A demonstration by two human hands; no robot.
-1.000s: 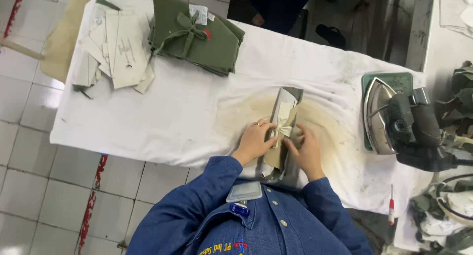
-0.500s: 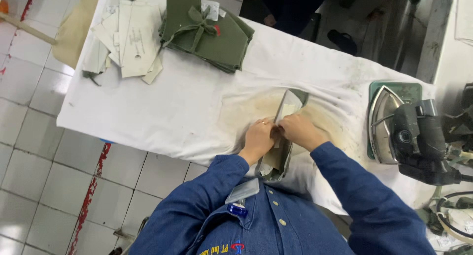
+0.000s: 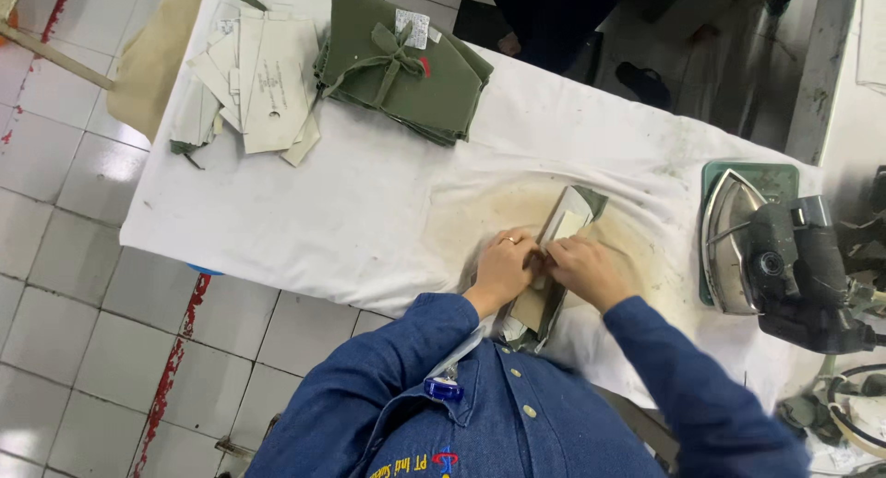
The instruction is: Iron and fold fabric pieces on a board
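Both hands, left point(image 3: 506, 268) and right point(image 3: 583, 269), on a narrow fabric piece point(image 3: 554, 256) beside an iron point(image 3: 771, 256).

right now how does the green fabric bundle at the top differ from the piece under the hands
The green fabric bundle is a thick stack tied with a strip and lies untouched; the piece is a single narrow strip pressed under the left hand and right hand. Both are olive green and lie on the white table cover.

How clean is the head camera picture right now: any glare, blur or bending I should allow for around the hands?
Head view: light is even and soft, without hard shadows; left hand and right hand on the folded fabric piece look fairly sharp; the white table cover is bright, not blown out; the iron shows mild sheen; wide-angle bending curves the frame edges.
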